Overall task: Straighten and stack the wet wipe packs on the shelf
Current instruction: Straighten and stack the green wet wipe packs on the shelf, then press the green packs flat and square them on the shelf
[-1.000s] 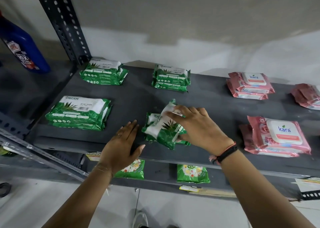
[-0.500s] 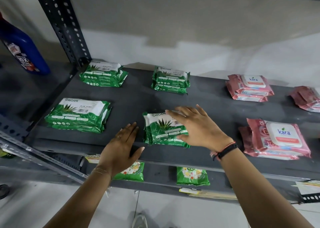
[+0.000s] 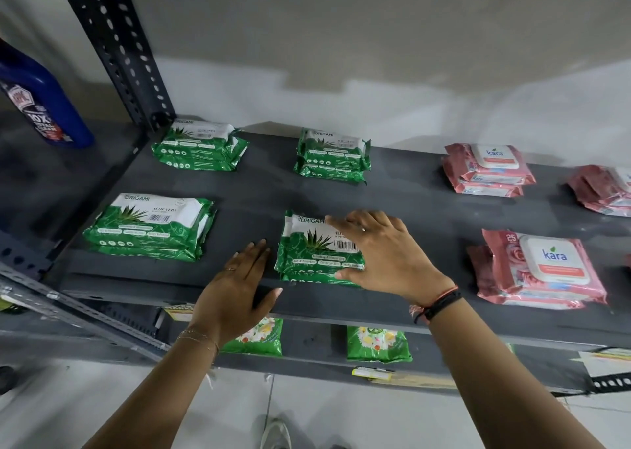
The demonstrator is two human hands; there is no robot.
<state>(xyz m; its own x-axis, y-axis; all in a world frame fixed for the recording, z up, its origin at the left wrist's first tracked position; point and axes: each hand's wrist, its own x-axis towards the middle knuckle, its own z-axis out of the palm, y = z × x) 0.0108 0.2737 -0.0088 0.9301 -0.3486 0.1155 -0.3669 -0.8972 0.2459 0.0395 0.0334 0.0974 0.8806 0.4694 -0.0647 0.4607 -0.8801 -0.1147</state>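
Shelf step looks like squaring the green pack stack: right hand lies spread on it, left hand flat beside it, next likely the skewed pink stack.

"ORIGAMI" on green packs, "kara" and "25" on pink packs, "10X" on blue bottle

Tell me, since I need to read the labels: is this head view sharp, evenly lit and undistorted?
Head view: centre is sharp, with the front green pack label legible under the right hand; the blue bottle at the left edge is smeared; the shelf edge bows from wide-angle distortion; lighting soft, shadows faint, no strong glare.
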